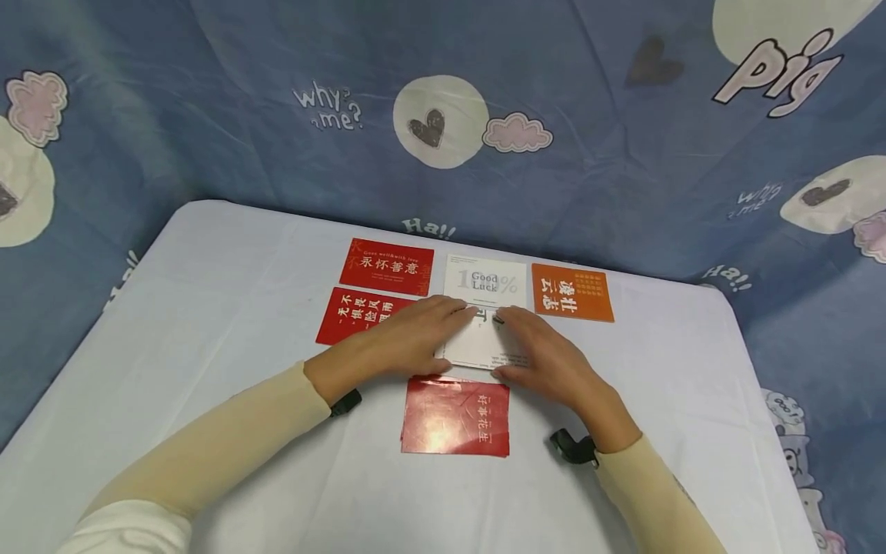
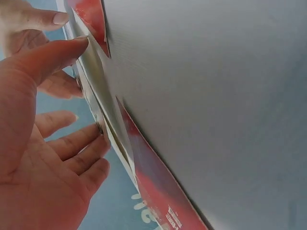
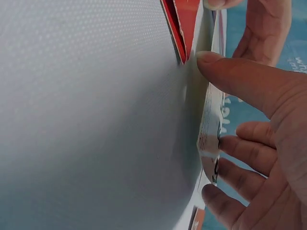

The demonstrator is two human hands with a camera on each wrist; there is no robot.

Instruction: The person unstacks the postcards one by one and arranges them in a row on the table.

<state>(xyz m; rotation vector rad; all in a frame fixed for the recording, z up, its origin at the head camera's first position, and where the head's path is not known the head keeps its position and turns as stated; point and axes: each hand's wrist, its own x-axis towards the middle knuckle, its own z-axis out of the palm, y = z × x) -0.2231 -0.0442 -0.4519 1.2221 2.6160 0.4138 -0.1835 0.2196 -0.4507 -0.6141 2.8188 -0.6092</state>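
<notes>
At the centre of the head view, a white card (image 1: 477, 346) with small print and a dark green character lies between my two hands. My left hand (image 1: 415, 327) holds its left side, thumb at the near edge and fingers toward the far edge. From the other side, my right hand (image 1: 554, 358) holds it the same way, its thumb (image 3: 230, 76) at the near edge in the right wrist view. The fingers cover both card ends. Just beyond is a white "Good Luck" card (image 1: 484, 281), and a pile of red cards (image 1: 453, 419) lies nearer me.
To the left, one red card (image 1: 388, 267) lies above another red card (image 1: 354, 317), which the left hand partly covers. An orange card (image 1: 573, 292) lies at the right. Behind the white-covered table (image 1: 242, 308) hangs a blue printed cloth (image 1: 588, 192).
</notes>
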